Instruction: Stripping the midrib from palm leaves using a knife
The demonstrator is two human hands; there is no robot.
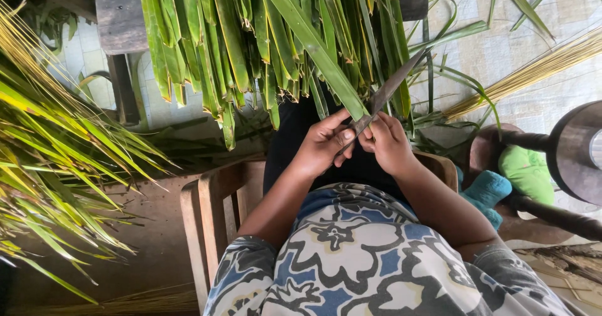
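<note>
Grasping a green palm leaf [313, 46], the left hand [323, 145]; right hand [387, 143] clenched on a knife [390, 87]

A single view comes from a camera worn on the person's head, looking steeply down over the chest and lap. It sits close: the patterned shirt [351, 259] fills the near bottom edge, and both forearms run up from there to the left hand [323, 143] and right hand [385, 142] at the middle of the picture. Farther off, the top edge takes in hanging green leaves [263, 34]. The left side reaches a heap of leafy fronds [56, 159], the right side a tiled floor [501, 52]. No second view overlaps it.
</note>
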